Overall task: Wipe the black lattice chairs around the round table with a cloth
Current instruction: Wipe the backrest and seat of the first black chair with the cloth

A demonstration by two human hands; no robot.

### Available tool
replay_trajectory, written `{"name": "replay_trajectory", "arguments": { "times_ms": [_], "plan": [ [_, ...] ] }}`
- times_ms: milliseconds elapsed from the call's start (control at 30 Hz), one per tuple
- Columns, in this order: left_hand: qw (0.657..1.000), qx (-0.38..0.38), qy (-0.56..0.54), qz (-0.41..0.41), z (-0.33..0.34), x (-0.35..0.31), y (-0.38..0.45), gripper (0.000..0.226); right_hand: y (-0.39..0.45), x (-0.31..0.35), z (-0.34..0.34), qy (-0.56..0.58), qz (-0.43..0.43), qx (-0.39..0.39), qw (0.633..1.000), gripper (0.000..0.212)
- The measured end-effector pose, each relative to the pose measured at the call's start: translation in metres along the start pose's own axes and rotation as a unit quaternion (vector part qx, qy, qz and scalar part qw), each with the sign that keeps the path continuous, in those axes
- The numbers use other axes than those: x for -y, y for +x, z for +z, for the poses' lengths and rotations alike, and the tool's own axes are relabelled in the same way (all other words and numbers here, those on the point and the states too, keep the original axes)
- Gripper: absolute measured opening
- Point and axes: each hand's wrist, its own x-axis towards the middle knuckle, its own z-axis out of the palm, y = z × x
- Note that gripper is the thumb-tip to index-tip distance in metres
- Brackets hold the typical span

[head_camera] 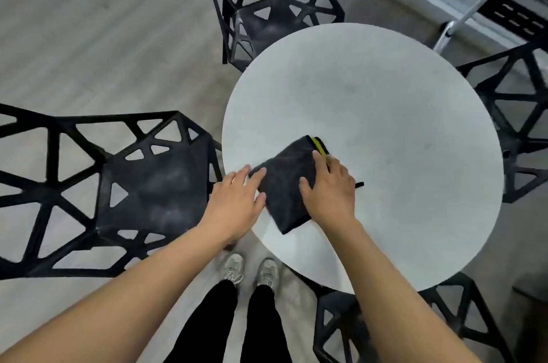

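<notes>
Under my flat, spread fingers (318, 159) lies the folded cloth (289, 184), ungripped; next I'd grasp it for the dusty chair (154, 184) left of them.

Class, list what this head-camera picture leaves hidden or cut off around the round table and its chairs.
- Cloth: partly covered by the right hand and the left hand's fingertips.
- Near chair: seat hidden by the table and right forearm.
- Right chair: cut off by the frame edge and tucked under the table.
- Left chair: back cut off at the left edge.
- Table base: hidden under the top.
</notes>
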Motion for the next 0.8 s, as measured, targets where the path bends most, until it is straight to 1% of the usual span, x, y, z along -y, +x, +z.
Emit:
{"name": "replay_trajectory", "arguments": {
  "times_ms": [67,167,233,300,333,367,400,467,500,567,633,700,733,767,800],
  "plan": [
    [1.0,0.014,-0.003,-0.01,0.003,-0.002,0.01,0.057,0.013,-0.003,0.001,-0.033,0.041,-0.01,0.999,0.074],
    [1.0,0.019,0.01,-0.006,0.009,-0.003,0.017,0.057,0.026,-0.01,0.004,-0.083,0.094,0.015,0.992,0.082],
    [1.0,0.028,0.012,-0.003,0.013,-0.002,0.018,0.058,0.031,-0.012,0.004,-0.072,0.12,0.026,0.99,0.074],
    [0.999,0.037,0.005,-0.005,0.011,0.0,0.02,0.058,0.036,-0.012,-0.002,-0.014,0.138,0.033,0.99,0.055],
    [0.999,0.038,-0.002,-0.003,0.01,0.001,0.021,0.057,0.036,-0.011,-0.003,0.021,0.129,0.035,0.991,0.044],
    [0.999,0.036,-0.01,-0.001,0.009,0.001,0.022,0.056,0.035,-0.01,-0.002,0.065,0.115,0.03,0.991,0.034],
    [0.999,0.038,-0.017,-0.001,0.008,0.001,0.023,0.055,0.03,-0.008,-0.001,0.116,0.099,0.02,0.988,0.028],
    [0.998,0.043,-0.041,-0.002,0.007,0.003,0.026,0.053,0.018,-0.002,0.003,0.171,0.048,-0.029,0.984,0.027],
    [0.997,0.045,-0.068,-0.008,0.006,0.004,0.028,0.052,0.011,0.001,0.006,0.167,0.011,-0.059,0.984,0.028],
    [0.988,0.047,-0.143,-0.024,0.006,0.007,0.028,0.05,-0.004,0.006,0.016,0.132,-0.068,-0.094,0.984,0.029],
    [0.973,0.042,-0.224,-0.042,0.003,0.009,0.028,0.044,-0.024,0.013,0.027,0.105,-0.133,-0.091,0.981,0.027],
    [0.94,0.026,-0.328,-0.089,0.002,0.011,0.029,0.037,-0.044,0.019,0.039,0.055,-0.18,-0.074,0.979,0.026],
    [0.914,0.02,-0.386,-0.123,0.0,0.011,0.03,0.033,-0.053,0.021,0.045,0.022,-0.2,-0.067,0.977,0.029],
    [0.891,0.016,-0.427,-0.151,-0.001,0.012,0.032,0.033,-0.061,0.022,0.051,-0.007,-0.215,-0.06,0.975,0.034],
    [0.881,0.016,-0.445,-0.16,-0.001,0.012,0.034,0.036,-0.067,0.022,0.056,-0.028,-0.223,-0.054,0.973,0.041]
  ]
}}
